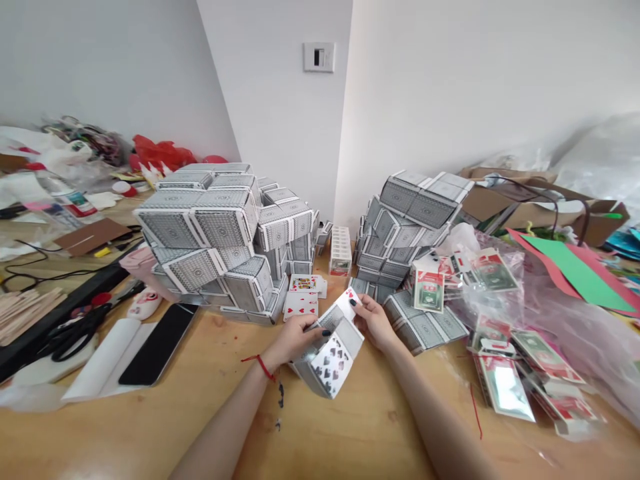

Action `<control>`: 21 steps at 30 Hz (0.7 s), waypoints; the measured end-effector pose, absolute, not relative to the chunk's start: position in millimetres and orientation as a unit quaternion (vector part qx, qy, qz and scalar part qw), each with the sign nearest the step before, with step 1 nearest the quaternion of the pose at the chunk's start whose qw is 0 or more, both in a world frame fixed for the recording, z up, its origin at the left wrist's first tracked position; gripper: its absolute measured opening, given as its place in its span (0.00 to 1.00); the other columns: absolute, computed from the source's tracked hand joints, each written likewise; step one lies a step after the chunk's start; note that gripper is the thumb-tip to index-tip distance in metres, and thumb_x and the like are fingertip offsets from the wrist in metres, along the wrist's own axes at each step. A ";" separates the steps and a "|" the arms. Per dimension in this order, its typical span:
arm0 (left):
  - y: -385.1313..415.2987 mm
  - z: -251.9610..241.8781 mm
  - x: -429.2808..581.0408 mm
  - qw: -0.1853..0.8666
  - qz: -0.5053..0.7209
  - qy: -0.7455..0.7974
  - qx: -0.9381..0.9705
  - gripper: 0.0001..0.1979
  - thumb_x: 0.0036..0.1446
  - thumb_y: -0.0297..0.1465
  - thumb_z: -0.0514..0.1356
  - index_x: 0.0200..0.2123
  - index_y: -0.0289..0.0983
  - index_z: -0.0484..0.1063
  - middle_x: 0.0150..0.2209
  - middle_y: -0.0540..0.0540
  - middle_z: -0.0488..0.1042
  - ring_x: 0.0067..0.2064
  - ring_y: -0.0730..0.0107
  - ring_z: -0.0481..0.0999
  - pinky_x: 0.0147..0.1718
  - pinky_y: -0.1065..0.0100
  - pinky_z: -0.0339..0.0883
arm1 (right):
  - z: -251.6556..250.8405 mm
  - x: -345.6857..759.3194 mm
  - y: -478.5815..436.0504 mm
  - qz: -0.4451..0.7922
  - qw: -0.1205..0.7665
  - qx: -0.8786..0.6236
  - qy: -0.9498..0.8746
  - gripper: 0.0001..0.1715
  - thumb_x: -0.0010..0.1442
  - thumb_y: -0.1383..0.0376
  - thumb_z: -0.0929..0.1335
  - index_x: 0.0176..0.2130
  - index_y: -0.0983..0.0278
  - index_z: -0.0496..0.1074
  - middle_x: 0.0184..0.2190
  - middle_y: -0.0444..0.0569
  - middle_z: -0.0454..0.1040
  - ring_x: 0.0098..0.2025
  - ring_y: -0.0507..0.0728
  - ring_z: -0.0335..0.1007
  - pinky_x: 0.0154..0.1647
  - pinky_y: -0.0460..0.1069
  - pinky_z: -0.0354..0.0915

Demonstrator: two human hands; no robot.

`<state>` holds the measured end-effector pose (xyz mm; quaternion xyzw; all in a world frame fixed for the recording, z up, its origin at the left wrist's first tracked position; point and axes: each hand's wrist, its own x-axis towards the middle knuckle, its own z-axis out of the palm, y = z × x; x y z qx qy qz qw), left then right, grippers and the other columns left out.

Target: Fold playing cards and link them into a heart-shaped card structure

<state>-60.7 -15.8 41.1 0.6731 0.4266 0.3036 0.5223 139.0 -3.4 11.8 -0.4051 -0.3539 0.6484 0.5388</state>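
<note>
My left hand point(295, 339) grips a small block folded from playing cards point(330, 360), with spade and club faces showing on its sides. My right hand point(373, 321) pinches a red-pip card point(349, 301) at the block's top. Both hands hover just above the wooden table point(210, 400), near its middle. Behind them stand two big piles of the same grey-backed card blocks, one at the left point(220, 233) and one at the right point(410, 213). A few loose face-up cards point(301, 297) lie between the left pile and my hands.
Card boxes in torn plastic wrap point(505, 373) litter the right side. A phone point(157, 343), white paper point(107, 357) and scissors point(80, 330) lie at the left. A stack of boxed decks point(341, 250) stands between the piles. Coloured paper point(575, 270) and bags crowd the back right.
</note>
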 end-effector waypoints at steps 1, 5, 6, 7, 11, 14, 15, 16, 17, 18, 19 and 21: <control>-15.5 39.3 -61.9 0.539 0.293 0.424 0.667 0.17 0.45 0.43 0.57 0.22 0.33 0.68 0.20 0.51 0.65 0.23 0.75 0.61 0.19 0.75 0.53 | 12.7 142.2 -2.7 0.660 0.528 -0.401 -0.353 0.14 0.43 0.60 0.71 0.31 0.63 0.67 0.18 0.39 0.69 0.15 0.47 0.59 0.14 0.42 0.55; -14.1 34.3 -66.8 0.564 0.276 0.421 0.655 0.19 0.45 0.44 0.57 0.20 0.32 0.65 0.19 0.52 0.62 0.22 0.77 0.58 0.18 0.75 0.50 | 13.9 146.7 -0.8 0.672 0.527 -0.391 -0.345 0.13 0.41 0.62 0.73 0.27 0.64 0.69 0.17 0.39 0.66 0.13 0.44 0.53 0.11 0.41 0.50; -13.9 33.8 -67.6 0.565 0.277 0.419 0.655 0.19 0.45 0.44 0.58 0.19 0.33 0.65 0.19 0.52 0.61 0.22 0.77 0.58 0.18 0.75 0.50 | 13.3 146.2 -0.7 0.674 0.525 -0.390 -0.344 0.12 0.41 0.62 0.73 0.27 0.64 0.69 0.17 0.39 0.66 0.13 0.44 0.53 0.11 0.41 0.50; -13.9 33.5 -68.1 0.567 0.279 0.417 0.653 0.19 0.45 0.44 0.58 0.19 0.33 0.65 0.19 0.52 0.61 0.22 0.77 0.58 0.18 0.75 0.50 | 12.4 145.4 -0.6 0.675 0.523 -0.390 -0.344 0.12 0.41 0.63 0.73 0.27 0.64 0.69 0.16 0.39 0.66 0.13 0.44 0.53 0.11 0.41 0.50; -14.1 32.5 -68.5 0.585 0.281 0.412 0.640 0.18 0.45 0.43 0.58 0.18 0.33 0.63 0.18 0.52 0.61 0.21 0.77 0.58 0.18 0.75 0.50 | 7.9 143.3 -0.5 0.676 0.519 -0.396 -0.343 0.11 0.41 0.63 0.72 0.27 0.64 0.70 0.16 0.38 0.67 0.12 0.44 0.53 0.09 0.40 0.50; -12.9 28.7 -68.8 0.587 0.281 0.416 0.636 0.17 0.46 0.42 0.57 0.19 0.33 0.65 0.19 0.52 0.62 0.22 0.76 0.59 0.19 0.75 0.51 | 6.5 143.2 -0.8 0.674 0.523 -0.399 -0.336 0.12 0.41 0.64 0.73 0.28 0.65 0.69 0.17 0.39 0.68 0.12 0.43 0.55 0.09 0.39 0.52; -12.1 26.8 -69.0 0.584 0.281 0.421 0.635 0.17 0.46 0.42 0.57 0.19 0.33 0.65 0.19 0.52 0.63 0.22 0.76 0.60 0.19 0.74 0.51 | 6.6 143.2 -1.1 0.675 0.521 -0.400 -0.336 0.13 0.41 0.63 0.72 0.30 0.65 0.69 0.17 0.39 0.68 0.12 0.44 0.56 0.09 0.39 0.53; -11.4 25.0 -69.2 0.580 0.282 0.426 0.634 0.16 0.46 0.41 0.57 0.19 0.33 0.66 0.19 0.52 0.63 0.22 0.75 0.60 0.19 0.74 0.52 | 6.9 143.4 -1.5 0.678 0.515 -0.400 -0.338 0.15 0.42 0.63 0.72 0.32 0.65 0.69 0.17 0.39 0.69 0.12 0.44 0.58 0.09 0.39 0.55; -10.7 23.5 -69.4 0.576 0.282 0.432 0.633 0.16 0.46 0.41 0.57 0.19 0.33 0.66 0.19 0.51 0.63 0.22 0.75 0.60 0.19 0.74 0.52 | 7.2 143.6 -2.1 0.682 0.507 -0.400 -0.344 0.16 0.43 0.62 0.72 0.33 0.64 0.68 0.17 0.40 0.69 0.12 0.45 0.59 0.10 0.40 0.57; -10.2 22.4 -69.6 0.574 0.282 0.438 0.632 0.15 0.46 0.40 0.57 0.19 0.33 0.66 0.19 0.52 0.63 0.22 0.75 0.60 0.19 0.74 0.52 | 7.5 143.9 -2.7 0.687 0.495 -0.399 -0.351 0.16 0.44 0.62 0.72 0.34 0.64 0.67 0.17 0.40 0.69 0.13 0.46 0.60 0.10 0.40 0.58; -10.0 22.0 -69.8 0.573 0.280 0.443 0.630 0.15 0.45 0.39 0.58 0.18 0.33 0.66 0.18 0.52 0.63 0.22 0.75 0.60 0.18 0.74 0.51 | 7.8 144.5 -3.3 0.693 0.482 -0.397 -0.360 0.16 0.44 0.62 0.72 0.34 0.64 0.66 0.16 0.40 0.70 0.13 0.47 0.61 0.10 0.40 0.59; -10.5 23.3 -69.9 0.579 0.269 0.447 0.626 0.14 0.45 0.38 0.58 0.18 0.33 0.65 0.17 0.52 0.62 0.21 0.76 0.59 0.18 0.74 0.51 | 8.0 145.8 -4.3 0.706 0.459 -0.387 -0.377 0.15 0.45 0.62 0.71 0.32 0.64 0.65 0.15 0.40 0.69 0.11 0.47 0.60 0.09 0.40 0.57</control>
